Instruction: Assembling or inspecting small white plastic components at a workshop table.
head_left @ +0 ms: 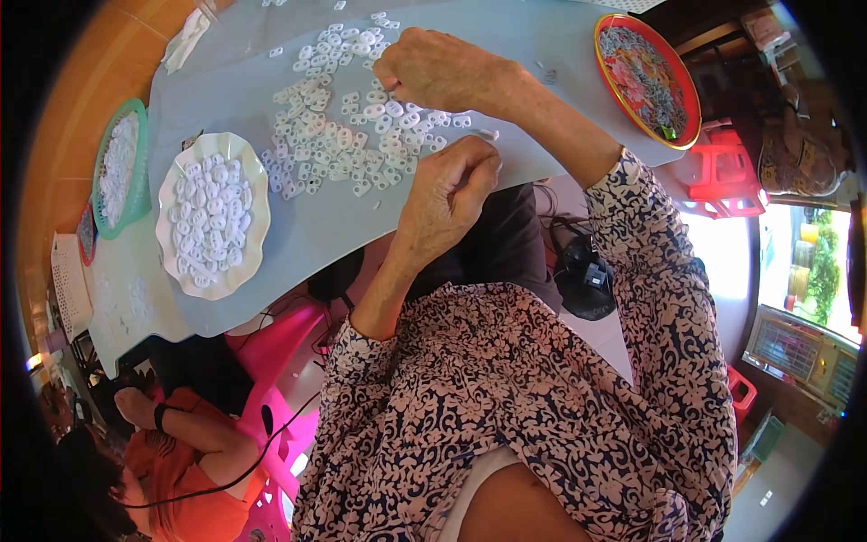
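Note:
My left hand (452,191) is closed with its thumb bent over the fingers, near the table's front edge. A small white piece (489,134) shows just beyond its knuckles; whether the hand holds it I cannot tell. Farther off, my right hand (442,70) is curled closed over the right side of a loose spread of small white plastic pieces (339,140). Its fingertips are turned away, so anything in them is hidden. The pieces are flat and oval, many with two holes. More of them fill a scalloped white dish (258,185) at the left.
A grey-blue table (312,239) carries everything. A green basket (138,194) of white pieces stands at the far left. At the far right lies a red round tray (691,108) of small grey parts. A person in orange (226,492) sits at lower left by a pink chair (271,388).

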Demonstrator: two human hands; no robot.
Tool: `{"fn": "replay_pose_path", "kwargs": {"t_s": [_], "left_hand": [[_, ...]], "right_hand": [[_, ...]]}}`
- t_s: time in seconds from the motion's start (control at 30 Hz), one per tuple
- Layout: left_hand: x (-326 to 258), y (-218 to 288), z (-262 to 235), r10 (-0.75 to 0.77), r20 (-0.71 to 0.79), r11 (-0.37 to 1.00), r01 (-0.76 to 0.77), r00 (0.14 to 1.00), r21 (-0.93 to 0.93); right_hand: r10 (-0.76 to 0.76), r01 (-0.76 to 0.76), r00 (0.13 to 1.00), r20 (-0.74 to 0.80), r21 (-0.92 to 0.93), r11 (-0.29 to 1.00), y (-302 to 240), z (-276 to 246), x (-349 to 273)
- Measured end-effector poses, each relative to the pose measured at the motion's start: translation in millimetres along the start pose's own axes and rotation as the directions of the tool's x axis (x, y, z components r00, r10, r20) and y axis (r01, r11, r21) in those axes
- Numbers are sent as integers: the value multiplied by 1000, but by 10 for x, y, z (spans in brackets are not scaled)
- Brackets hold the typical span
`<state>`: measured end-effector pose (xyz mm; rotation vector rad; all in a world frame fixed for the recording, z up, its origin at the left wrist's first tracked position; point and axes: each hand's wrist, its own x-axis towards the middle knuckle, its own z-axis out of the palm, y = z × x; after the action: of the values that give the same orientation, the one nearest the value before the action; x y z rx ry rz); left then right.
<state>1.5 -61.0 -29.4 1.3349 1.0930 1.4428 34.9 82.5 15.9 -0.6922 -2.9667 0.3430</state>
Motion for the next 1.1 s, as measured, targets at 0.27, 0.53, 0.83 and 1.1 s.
{"fn": "replay_pose_path", "kwargs": {"t_s": [0.27,0.53,0.83,1.1], "left_hand": [[0,-10,17,5,-5,1000,-5,1000,-4],[-21,-23,-15,-24,-2,999,24,1000,-27],[77,83,9,2,-315,1000,-4,949,-4],[127,28,53,100,-348,988,-51,932,147]], "right_hand": [[-47,45,999,6,152,987,122,12,11],[103,-6,981,-162,510,860,145,-115,-392],[387,-13,916,-105,957,290,-5,71,-1044],[498,41,857,-135,980,194,-103,230,-1202]]}}
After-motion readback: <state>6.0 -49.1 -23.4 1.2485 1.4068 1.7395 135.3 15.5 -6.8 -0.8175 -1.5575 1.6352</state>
